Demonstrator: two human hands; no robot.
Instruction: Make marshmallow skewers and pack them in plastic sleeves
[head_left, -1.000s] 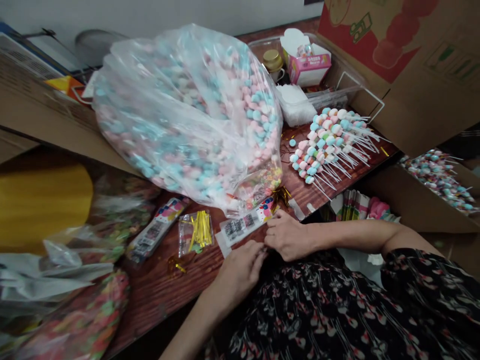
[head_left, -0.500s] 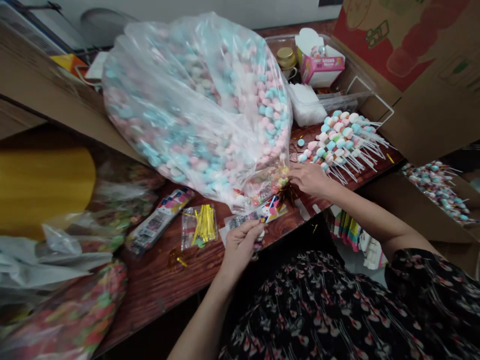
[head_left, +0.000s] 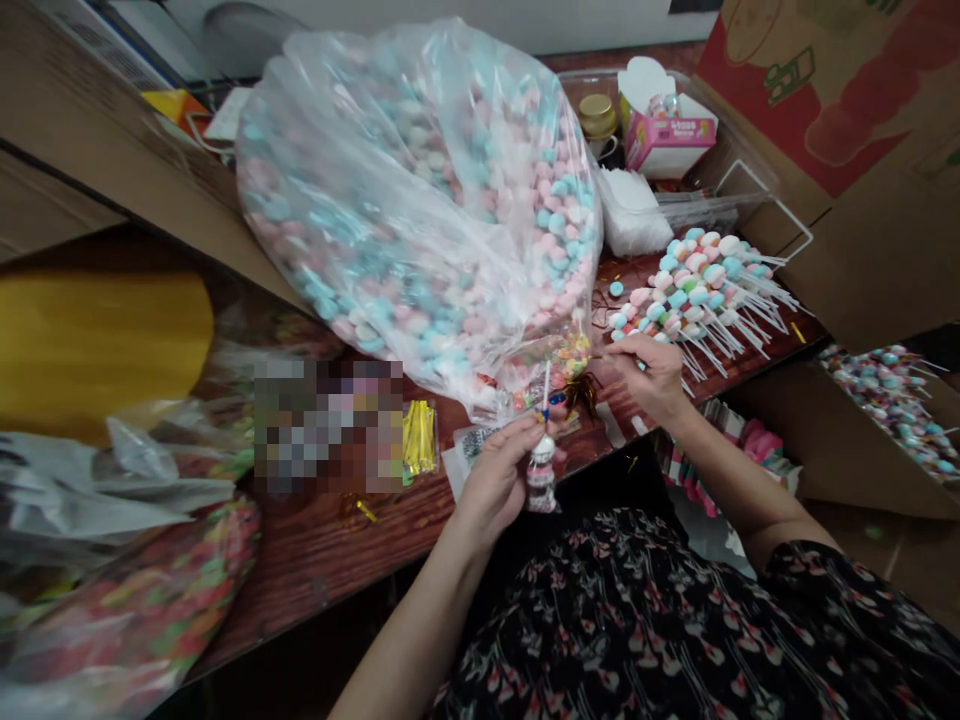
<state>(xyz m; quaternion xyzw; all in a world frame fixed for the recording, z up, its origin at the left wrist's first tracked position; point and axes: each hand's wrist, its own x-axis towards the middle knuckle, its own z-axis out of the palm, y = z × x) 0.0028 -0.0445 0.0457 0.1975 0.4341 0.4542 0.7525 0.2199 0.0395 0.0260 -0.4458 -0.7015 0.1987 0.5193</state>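
My left hand (head_left: 499,470) grips a marshmallow skewer (head_left: 542,470) in a printed clear sleeve, near the table's front edge. Its white stick points up, and the sleeve is gathered at the fingertips. The fingers of my right hand (head_left: 649,375) are pinched on a thin strand that looks like a twist tie (head_left: 597,357). Below that hand, to its left, lies a loose bunch of gold twist ties (head_left: 582,392). Printed sleeves (head_left: 469,447) lie flat behind my left hand. Unwrapped marshmallow skewers (head_left: 697,285) are piled just beyond my right hand.
A huge clear bag of marshmallows (head_left: 420,200) fills the middle of the table (head_left: 322,570). To the left are a packet of gold ties (head_left: 420,440) and bagged gummies (head_left: 187,590). A clear bin (head_left: 750,200) stands behind; a carton of wrapped skewers (head_left: 892,410) sits right.
My hands were together at the table edge, then parted. The right reached to the gold ties and drew back slightly with a strand. The left raised and turned the wrapped skewer into view.
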